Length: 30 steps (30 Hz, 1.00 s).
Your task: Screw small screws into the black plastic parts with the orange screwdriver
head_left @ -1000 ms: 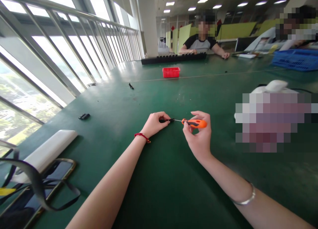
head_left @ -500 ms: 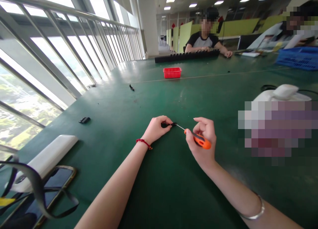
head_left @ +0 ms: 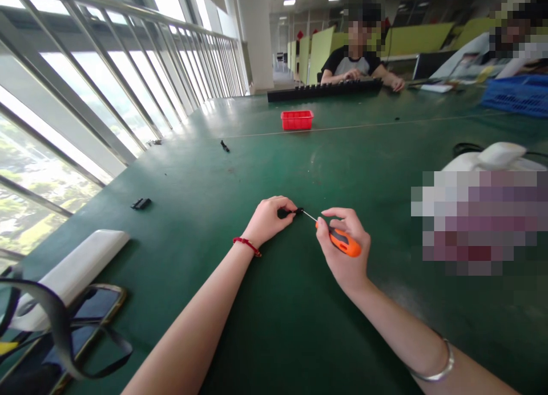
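Near the middle of the green table (head_left: 274, 303), my left hand (head_left: 270, 219) pinches a small black part (head_left: 299, 210), mostly hidden by the fingers. From the right, my right hand (head_left: 349, 249) grips a screwdriver (head_left: 346, 244) by its orange and grey handle, index finger lifted off it. The thin metal shaft points left, and its tip meets the end of the black part. Whether a screw sits there is too small to tell.
Small black pieces (head_left: 141, 204) lie to the left; a red bin (head_left: 297, 120) stands farther back. A white case (head_left: 72, 275), phone (head_left: 96, 303) and strap (head_left: 64, 321) occupy the left corner. A blurred white bag (head_left: 492, 161) sits right. Across the table, a person (head_left: 353, 67) sits behind a long black strip (head_left: 321, 91).
My right hand and the screwdriver handle have shifted slightly left, and the index finger has moved left too. My left hand still holds the black part. The camera view has tilted a little.
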Available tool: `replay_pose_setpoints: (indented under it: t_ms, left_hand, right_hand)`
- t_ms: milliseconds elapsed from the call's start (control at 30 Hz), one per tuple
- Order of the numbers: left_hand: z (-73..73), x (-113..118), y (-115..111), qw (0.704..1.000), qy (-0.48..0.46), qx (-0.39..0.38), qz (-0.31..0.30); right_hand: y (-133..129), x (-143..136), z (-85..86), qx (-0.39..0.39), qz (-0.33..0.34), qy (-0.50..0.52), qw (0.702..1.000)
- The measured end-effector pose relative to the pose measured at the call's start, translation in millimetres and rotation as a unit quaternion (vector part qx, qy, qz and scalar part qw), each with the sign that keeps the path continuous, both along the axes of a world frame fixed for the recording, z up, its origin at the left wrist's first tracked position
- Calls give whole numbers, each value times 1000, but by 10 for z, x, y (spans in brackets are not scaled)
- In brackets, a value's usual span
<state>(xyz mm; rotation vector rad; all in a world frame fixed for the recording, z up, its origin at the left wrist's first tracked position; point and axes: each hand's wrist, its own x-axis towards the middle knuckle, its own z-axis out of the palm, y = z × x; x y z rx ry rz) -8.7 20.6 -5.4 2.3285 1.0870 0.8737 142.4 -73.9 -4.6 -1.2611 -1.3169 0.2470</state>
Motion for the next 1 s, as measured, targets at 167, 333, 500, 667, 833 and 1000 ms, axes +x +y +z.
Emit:
replay_pose_setpoints:
  t_ms: [167,333,500,667,833,1000]
  left_hand:
    - [-2,-3,9,1000,4,-2,7]
    - [-25,-27,6,1000,13,-4,9]
    - [-27,-45,-9,1000,6,-8,3]
    - [-15,-42,-37,1000,-4,-18,2]
    - [-8,-36,-61,1000,-6,-19,8]
    - [4,-50,-56,999,-5,-35,1]
  right_hand:
    - [27,0,-9,55,15,58,997]
    - [-9,19,2,-4,20,4,1000]
    - [-46,13,6,64,36,37,997]
    - [-85,55,-12,7,38,-41,998]
    - [-96,47,3,52,28,-3,998]
    - [-136,78,9,10,14,-54,998]
